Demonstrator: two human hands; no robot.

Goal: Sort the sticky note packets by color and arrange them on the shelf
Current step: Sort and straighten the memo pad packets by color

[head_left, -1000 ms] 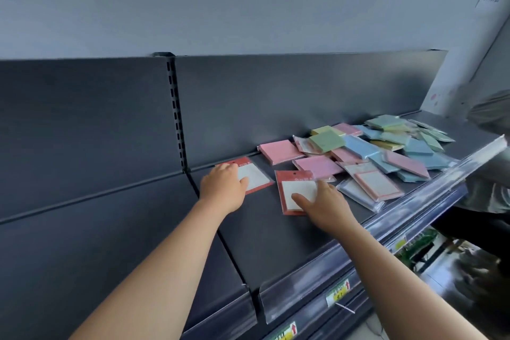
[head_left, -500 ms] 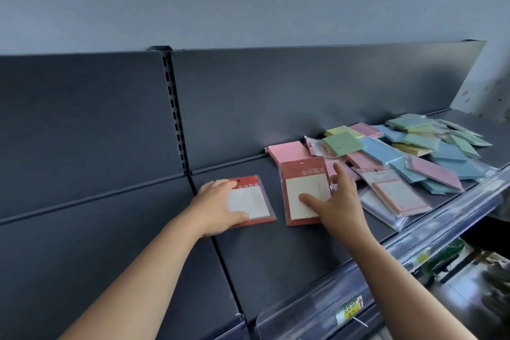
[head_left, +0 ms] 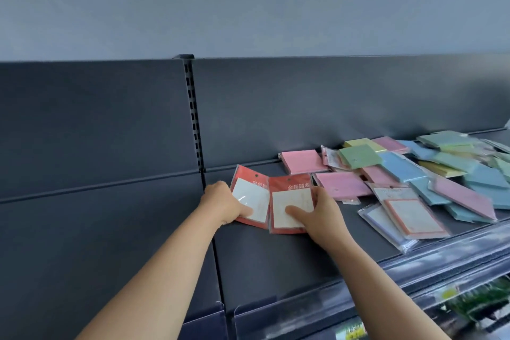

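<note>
your left hand (head_left: 223, 201) gripped the left red packet (head_left: 252, 197) by its edge, thumb curled onto its face, while your right hand (head_left: 321, 217) pinched the right red packet (head_left: 289, 201), thumb flat on the white card. both lay mid-frame on the shelf (head_left: 276, 262), edges overlapping, likely to start a red group apart from the mixed pile (head_left: 400, 165) at the right of the frame.
</note>
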